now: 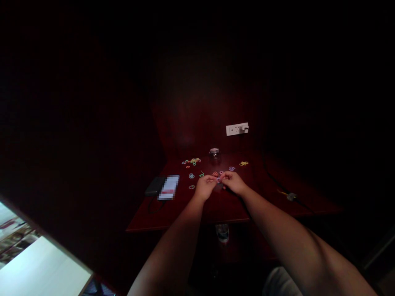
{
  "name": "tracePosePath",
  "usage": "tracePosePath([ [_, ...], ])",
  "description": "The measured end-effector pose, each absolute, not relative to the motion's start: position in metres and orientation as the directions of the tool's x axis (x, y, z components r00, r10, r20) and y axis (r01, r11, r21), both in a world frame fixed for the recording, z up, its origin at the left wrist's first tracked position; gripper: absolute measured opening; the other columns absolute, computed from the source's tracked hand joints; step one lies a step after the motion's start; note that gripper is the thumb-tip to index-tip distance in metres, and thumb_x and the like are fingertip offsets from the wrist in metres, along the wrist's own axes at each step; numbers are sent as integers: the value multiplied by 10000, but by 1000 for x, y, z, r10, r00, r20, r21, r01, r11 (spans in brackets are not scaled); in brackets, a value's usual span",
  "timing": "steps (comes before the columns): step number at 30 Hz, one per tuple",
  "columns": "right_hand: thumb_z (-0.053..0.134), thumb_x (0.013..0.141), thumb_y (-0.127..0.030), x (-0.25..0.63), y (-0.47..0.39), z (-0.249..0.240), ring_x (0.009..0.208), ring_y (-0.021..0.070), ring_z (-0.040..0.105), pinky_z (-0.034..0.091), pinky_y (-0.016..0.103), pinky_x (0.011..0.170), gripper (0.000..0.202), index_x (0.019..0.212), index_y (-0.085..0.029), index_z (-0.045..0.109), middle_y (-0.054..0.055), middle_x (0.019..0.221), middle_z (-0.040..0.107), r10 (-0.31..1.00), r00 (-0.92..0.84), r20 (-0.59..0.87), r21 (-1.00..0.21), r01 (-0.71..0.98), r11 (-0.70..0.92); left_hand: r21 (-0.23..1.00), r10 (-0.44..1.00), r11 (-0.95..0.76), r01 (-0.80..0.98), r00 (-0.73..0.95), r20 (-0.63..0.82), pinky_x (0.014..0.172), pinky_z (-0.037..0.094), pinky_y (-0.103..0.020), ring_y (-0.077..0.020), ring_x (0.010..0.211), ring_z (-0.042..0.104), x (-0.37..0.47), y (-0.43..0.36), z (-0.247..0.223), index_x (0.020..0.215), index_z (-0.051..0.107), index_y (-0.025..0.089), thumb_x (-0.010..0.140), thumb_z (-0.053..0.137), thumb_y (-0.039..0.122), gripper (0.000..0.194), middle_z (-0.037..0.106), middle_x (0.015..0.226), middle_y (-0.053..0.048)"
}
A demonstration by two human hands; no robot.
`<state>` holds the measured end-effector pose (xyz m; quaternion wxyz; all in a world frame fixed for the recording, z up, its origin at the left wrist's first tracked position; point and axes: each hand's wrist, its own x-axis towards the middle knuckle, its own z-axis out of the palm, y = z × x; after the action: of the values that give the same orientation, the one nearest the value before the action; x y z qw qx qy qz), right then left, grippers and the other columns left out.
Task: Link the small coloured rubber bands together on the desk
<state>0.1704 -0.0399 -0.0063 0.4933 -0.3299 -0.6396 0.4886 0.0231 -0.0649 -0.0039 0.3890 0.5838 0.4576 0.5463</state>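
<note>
My left hand and my right hand meet above the dark red table, fingertips pinched together. Between them is a small lilac hair tie, partly hidden by the fingers. Just beyond my fingers lie orange-red hair ties and a pink one. Purple hair ties sit past my right hand, with yellow ones farther right. Left of my left hand are light blue hair ties, a green one and a single pale one. A mixed-colour pile rests farther back.
A clear lidded jar stands at the back. On the left lie a phone with a blurred screen and a black case. A cable with a connector is on the right. The wall holds a socket; a bottle is below the table.
</note>
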Motion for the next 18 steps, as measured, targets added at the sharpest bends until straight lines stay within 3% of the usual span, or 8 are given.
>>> tracePosePath([
  [18,595,621,-210,169,-37,-13,375,71,405,296,185,389,156,624,-189,440,-79,429,434,878,-318,358,-914,71,399,926,948,-316,209,25,318,590,443,-225,-109,581,572,26,-66,-5,714,630,109,658,667,218,128,648,652,-47],
])
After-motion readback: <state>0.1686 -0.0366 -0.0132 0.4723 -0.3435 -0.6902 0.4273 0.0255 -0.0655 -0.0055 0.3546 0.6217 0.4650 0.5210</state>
